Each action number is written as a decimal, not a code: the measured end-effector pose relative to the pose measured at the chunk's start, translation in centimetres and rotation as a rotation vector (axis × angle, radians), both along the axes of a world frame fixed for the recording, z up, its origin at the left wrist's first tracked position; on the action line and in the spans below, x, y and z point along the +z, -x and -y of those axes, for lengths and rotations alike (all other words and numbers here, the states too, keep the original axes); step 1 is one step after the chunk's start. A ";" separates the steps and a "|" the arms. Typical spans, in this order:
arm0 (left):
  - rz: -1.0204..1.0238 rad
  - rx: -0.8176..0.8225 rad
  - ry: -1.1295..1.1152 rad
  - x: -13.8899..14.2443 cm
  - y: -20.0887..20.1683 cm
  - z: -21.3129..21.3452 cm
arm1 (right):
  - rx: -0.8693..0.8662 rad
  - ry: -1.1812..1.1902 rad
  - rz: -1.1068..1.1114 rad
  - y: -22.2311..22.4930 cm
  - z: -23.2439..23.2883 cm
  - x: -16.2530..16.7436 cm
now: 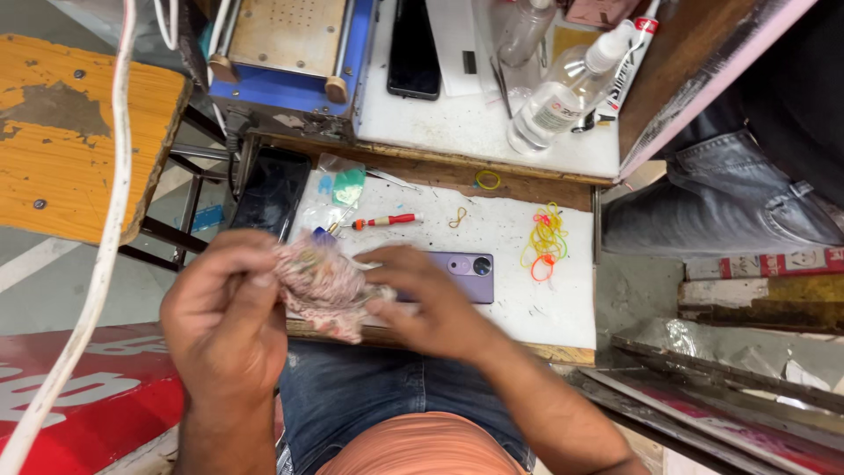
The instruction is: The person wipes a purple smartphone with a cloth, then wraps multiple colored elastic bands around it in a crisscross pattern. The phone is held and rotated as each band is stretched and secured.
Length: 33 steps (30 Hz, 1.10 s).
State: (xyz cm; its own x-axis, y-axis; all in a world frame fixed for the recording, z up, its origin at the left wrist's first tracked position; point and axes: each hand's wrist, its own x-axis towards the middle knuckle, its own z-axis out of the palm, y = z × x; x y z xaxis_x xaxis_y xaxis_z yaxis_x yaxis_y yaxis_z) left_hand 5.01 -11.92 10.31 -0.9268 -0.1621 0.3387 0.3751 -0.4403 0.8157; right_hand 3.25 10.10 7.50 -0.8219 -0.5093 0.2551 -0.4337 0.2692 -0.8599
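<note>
My left hand (pixel 224 312) and my right hand (pixel 422 299) together pinch a crumpled pinkish patterned cloth (pixel 325 286) above the front edge of a white work board (pixel 527 308). A purple phone (pixel 457 273) lies face down on the board, partly under my right hand, its round camera toward the right. A small red-handled screwdriver (pixel 387 220) lies just behind the cloth. A clear plastic bag (pixel 338 193) with teal bits sits beside it.
A pile of coloured rubber bands (pixel 545 242) lies on the board's right side. A dark phone (pixel 268 189) rests at the left. Behind are a blue machine (pixel 290 53), another black phone (pixel 413 48) and clear bottles (pixel 563 92). A person's jeans-clad leg (pixel 721 198) is at right.
</note>
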 end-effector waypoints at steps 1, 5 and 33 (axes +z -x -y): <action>0.079 0.005 0.054 0.7 0.2 0.0 | -0.042 -0.003 -0.011 0.8 -0.9 0.7; 0.036 -0.188 0.472 3.1 1.9 -1.2 | -0.181 0.037 -0.198 1.7 -2.4 3.5; -0.401 0.418 1.260 5.7 15.9 -9.2 | -0.832 0.088 -0.613 9.1 -11.2 2.2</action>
State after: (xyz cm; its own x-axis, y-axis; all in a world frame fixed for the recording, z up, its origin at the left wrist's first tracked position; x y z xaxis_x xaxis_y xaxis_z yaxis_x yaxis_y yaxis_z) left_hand -10.87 -2.72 15.97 -0.6914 0.2101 0.6913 0.5959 0.7069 0.3811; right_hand -5.83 21.26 9.71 -0.6222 0.2004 0.7568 -0.5093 0.6305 -0.5857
